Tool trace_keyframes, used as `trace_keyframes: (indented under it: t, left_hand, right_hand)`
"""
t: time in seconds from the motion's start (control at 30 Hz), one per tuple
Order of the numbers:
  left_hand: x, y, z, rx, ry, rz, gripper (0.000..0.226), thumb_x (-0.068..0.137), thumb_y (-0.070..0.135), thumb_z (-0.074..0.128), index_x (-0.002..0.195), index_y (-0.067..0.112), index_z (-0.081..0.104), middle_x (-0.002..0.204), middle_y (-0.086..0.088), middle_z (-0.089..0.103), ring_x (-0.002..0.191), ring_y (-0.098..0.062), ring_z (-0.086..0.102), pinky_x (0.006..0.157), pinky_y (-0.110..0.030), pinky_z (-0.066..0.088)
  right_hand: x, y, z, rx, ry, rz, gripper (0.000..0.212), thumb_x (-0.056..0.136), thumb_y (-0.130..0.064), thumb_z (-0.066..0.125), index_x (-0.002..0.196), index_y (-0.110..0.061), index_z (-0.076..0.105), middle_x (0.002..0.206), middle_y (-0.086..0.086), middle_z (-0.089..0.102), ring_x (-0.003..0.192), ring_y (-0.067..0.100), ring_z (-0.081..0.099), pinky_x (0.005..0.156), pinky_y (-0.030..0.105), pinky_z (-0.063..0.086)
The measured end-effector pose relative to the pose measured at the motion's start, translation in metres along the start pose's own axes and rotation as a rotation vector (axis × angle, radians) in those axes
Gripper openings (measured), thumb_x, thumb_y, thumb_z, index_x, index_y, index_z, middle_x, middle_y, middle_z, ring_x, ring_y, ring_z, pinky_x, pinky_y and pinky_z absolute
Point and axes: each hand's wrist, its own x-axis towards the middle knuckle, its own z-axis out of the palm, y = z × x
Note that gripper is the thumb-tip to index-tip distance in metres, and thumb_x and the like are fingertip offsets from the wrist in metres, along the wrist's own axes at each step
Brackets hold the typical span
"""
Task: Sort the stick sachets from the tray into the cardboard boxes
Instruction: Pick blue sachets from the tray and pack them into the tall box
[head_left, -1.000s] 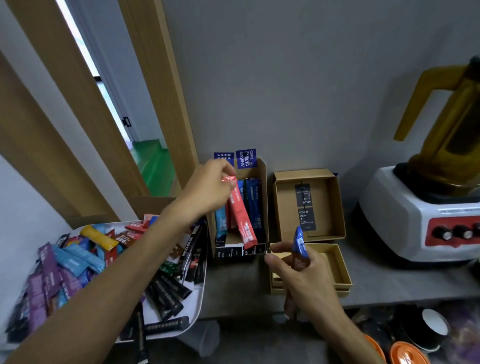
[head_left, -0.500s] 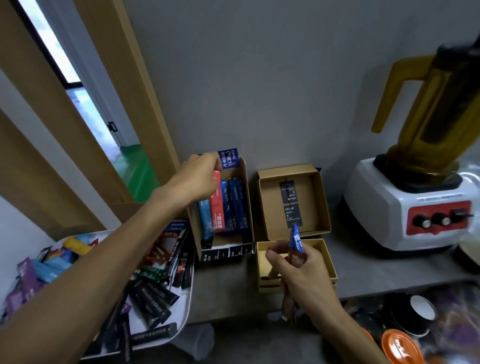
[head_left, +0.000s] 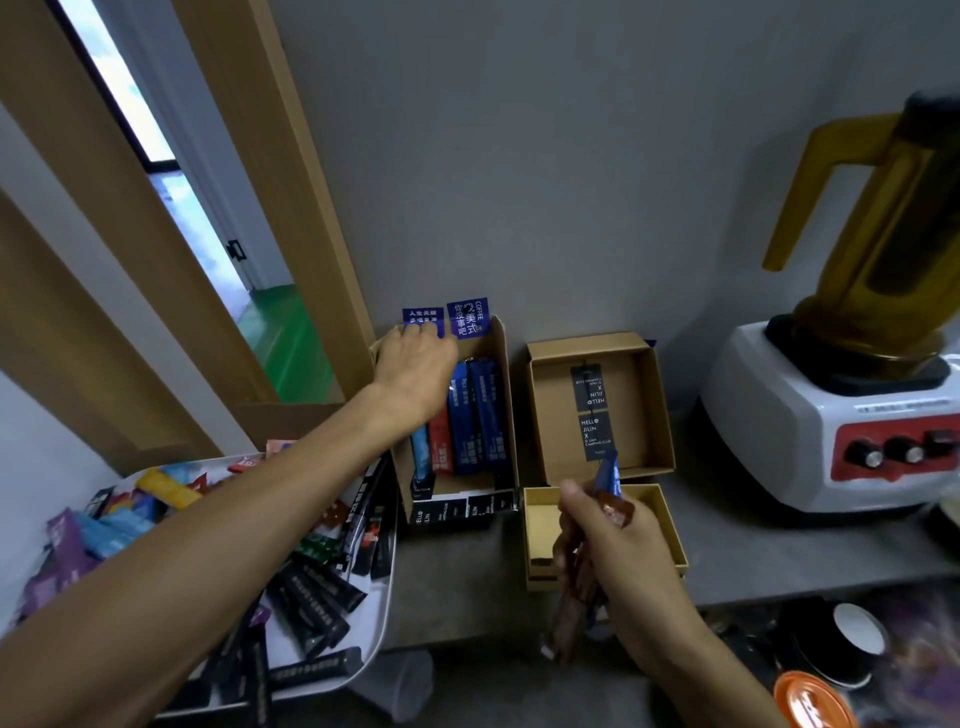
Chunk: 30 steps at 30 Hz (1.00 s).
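A white tray (head_left: 375, 626) at the lower left holds several stick sachets in purple, blue, yellow, red and black. Behind it a tall cardboard box (head_left: 503, 374) holds a row of sachets: light blue, a red sachet (head_left: 440, 442) and dark blue sachets (head_left: 475, 415). My left hand (head_left: 415, 379) reaches into this box and covers the red sachet's upper end, with its fingertips hidden. My right hand (head_left: 618, 551) hovers over a small low box (head_left: 671, 525), gripping a blue sachet (head_left: 607, 475) that points up and a brown sachet (head_left: 571, 623) that hangs down.
An open cardboard box (head_left: 641, 405) with a black tag inside stands behind the low box. A white and red blender (head_left: 841, 415) with an amber jug stands at the right. Below the counter edge are stacked cups (head_left: 852, 639) and an orange lid (head_left: 810, 701).
My left hand has lowered the red sachet from above the tall box into the row inside it. My right hand has stayed over the low box with its sachets.
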Motion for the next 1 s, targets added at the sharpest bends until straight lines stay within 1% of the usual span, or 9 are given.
trace_keyframes:
  t: [0.17, 0.27, 0.37, 0.47, 0.57, 0.7, 0.8, 0.9, 1.0]
  left_hand:
    - [-0.010, 0.003, -0.009, 0.070, 0.068, -0.017, 0.054, 0.083, 0.011, 0.073, 0.130, 0.006, 0.050, 0.122, -0.014, 0.056, 0.113, -0.029, 0.054, 0.094, -0.040, 0.044]
    - [-0.043, 0.012, -0.021, -0.233, 0.199, 0.041, 0.036, 0.090, 0.029, 0.069, 0.121, 0.016, 0.054, 0.115, -0.002, 0.057, 0.106, -0.019, 0.055, 0.092, -0.035, 0.047]
    - [-0.087, 0.028, -0.030, -0.869, -0.061, 0.061, 0.011, 0.097, 0.040, 0.057, 0.100, 0.031, 0.060, 0.093, 0.013, 0.061, 0.084, 0.000, 0.058, 0.071, -0.018, 0.043]
    - [-0.115, 0.041, -0.015, -1.101, -0.342, 0.154, 0.015, 0.097, 0.047, 0.054, 0.106, 0.038, 0.062, 0.093, 0.013, 0.066, 0.084, 0.007, 0.061, 0.069, -0.016, 0.046]
    - [-0.127, 0.042, -0.004, -1.345, -0.333, 0.043, 0.011, 0.095, 0.034, 0.062, 0.106, 0.031, 0.065, 0.090, 0.003, 0.071, 0.080, -0.006, 0.069, 0.075, -0.027, 0.058]
    - [-0.133, 0.031, -0.004, -1.464, -0.087, -0.020, 0.013, 0.093, 0.014, 0.066, 0.099, 0.026, 0.067, 0.091, 0.002, 0.070, 0.077, -0.014, 0.072, 0.072, -0.022, 0.055]
    - [-0.134, 0.022, -0.004, -1.507, 0.064, -0.044, 0.023, 0.089, -0.004, 0.064, 0.095, 0.018, 0.067, 0.093, -0.001, 0.070, 0.083, -0.017, 0.073, 0.075, -0.022, 0.056]
    - [-0.135, 0.017, 0.002, -1.680, 0.088, -0.075, 0.029, 0.088, -0.014, 0.060, 0.101, 0.011, 0.066, 0.103, -0.006, 0.072, 0.098, -0.021, 0.072, 0.081, -0.026, 0.058]
    - [-0.136, 0.014, 0.006, -1.832, 0.036, -0.109, 0.034, 0.089, -0.013, 0.058, 0.112, 0.011, 0.065, 0.110, -0.006, 0.070, 0.107, -0.023, 0.069, 0.081, -0.028, 0.057]
  right_hand:
    - [0.005, -0.006, -0.003, 0.456, -0.040, 0.088, 0.043, 0.094, -0.048, 0.051, 0.085, -0.008, 0.062, 0.075, 0.010, 0.062, 0.074, 0.025, 0.065, 0.080, 0.044, 0.055]
    - [0.011, -0.006, -0.010, 0.432, 0.045, 0.033, 0.051, 0.094, -0.055, 0.042, 0.089, -0.008, 0.061, 0.079, 0.011, 0.063, 0.078, 0.026, 0.065, 0.081, 0.046, 0.055]
    - [0.013, -0.009, -0.015, 0.437, 0.101, 0.025, 0.053, 0.099, -0.056, 0.037, 0.095, -0.009, 0.060, 0.076, 0.007, 0.061, 0.069, 0.020, 0.063, 0.065, 0.039, 0.056]
    - [0.013, -0.011, -0.013, 0.447, 0.091, -0.007, 0.056, 0.098, -0.058, 0.036, 0.102, -0.007, 0.059, 0.080, 0.009, 0.060, 0.065, 0.018, 0.062, 0.060, 0.036, 0.055]
    - [0.012, -0.013, -0.009, 0.415, 0.053, -0.031, 0.057, 0.097, -0.057, 0.038, 0.105, -0.006, 0.061, 0.075, 0.010, 0.062, 0.062, 0.018, 0.062, 0.061, 0.035, 0.055]
    - [0.011, -0.016, -0.008, 0.367, -0.030, 0.009, 0.051, 0.088, -0.051, 0.056, 0.107, -0.004, 0.059, 0.068, 0.006, 0.055, 0.056, 0.016, 0.053, 0.055, 0.028, 0.047]
    - [0.009, -0.017, -0.007, 0.307, -0.092, -0.005, 0.035, 0.082, -0.032, 0.068, 0.102, -0.005, 0.058, 0.073, 0.009, 0.055, 0.057, 0.014, 0.053, 0.052, 0.024, 0.044]
    - [0.008, -0.017, -0.005, 0.301, -0.065, -0.036, 0.035, 0.075, -0.014, 0.071, 0.107, -0.007, 0.059, 0.081, 0.011, 0.069, 0.063, 0.014, 0.063, 0.051, 0.022, 0.046]
    - [0.008, -0.017, -0.003, 0.253, -0.029, -0.078, 0.038, 0.075, -0.013, 0.072, 0.111, -0.009, 0.060, 0.088, 0.011, 0.073, 0.071, 0.016, 0.069, 0.055, 0.024, 0.051]
